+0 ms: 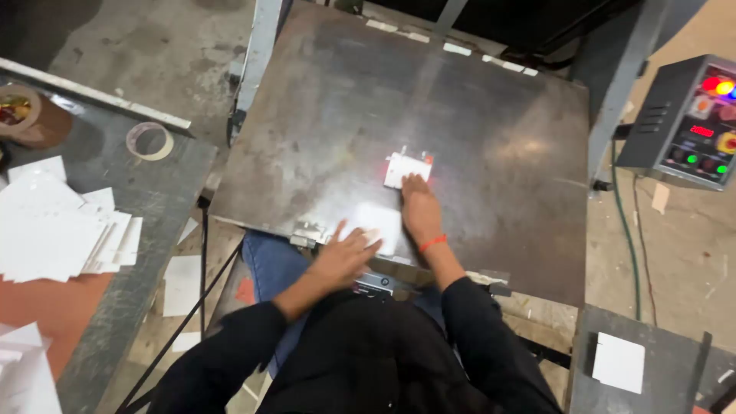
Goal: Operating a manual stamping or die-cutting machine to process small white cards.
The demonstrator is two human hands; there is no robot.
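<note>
Left hand [345,257] flat, fingers spread, gripping nothing, beside right hand [419,207] pressing small white rectangular card [404,168] onto scuffed dark steel desk [475,115]; could skid if pressure eases.

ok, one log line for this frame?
right hand: on small white card | left hand: flat near white sheet | surface: dark metal plate

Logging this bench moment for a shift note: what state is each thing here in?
Small white card: flat on the metal plate, under the right hand fingertips.
Left hand: open, flat at the plate's near edge.
Control box: lamps lit.
White sheets: loose stack, fanned.
Tape roll: lying flat.
</note>
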